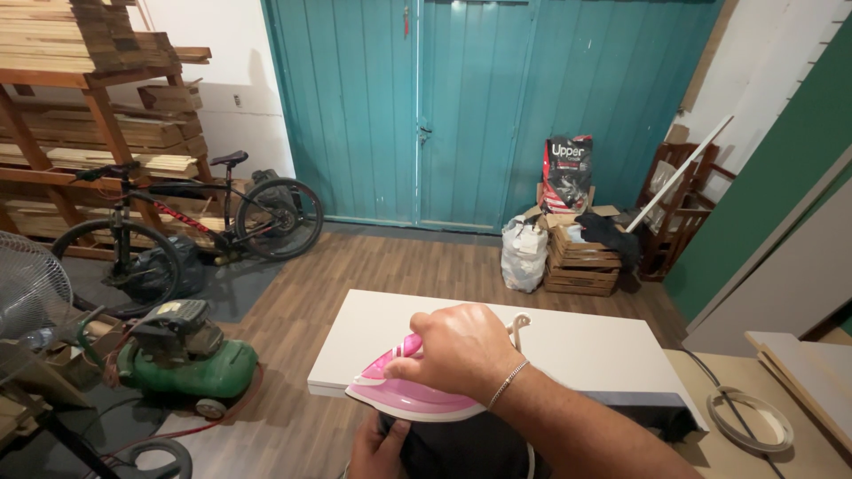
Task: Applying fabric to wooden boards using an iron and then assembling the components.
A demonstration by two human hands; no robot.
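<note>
Pink iron (404,395) gripped in right hand (461,350) over white board (568,350) edge; left hand (377,448) below, pinching dark cloth (461,448).

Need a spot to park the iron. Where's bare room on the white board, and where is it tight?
Free: the white board beyond and right of the pink iron, out to its far edge. Tight: the near edge, where the right hand grips the iron and the left hand sits beneath it. The tape coil occupies the bench at right.

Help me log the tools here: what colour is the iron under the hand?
Pink with a white base, seen in the head view: the iron, held by the right hand.
</note>
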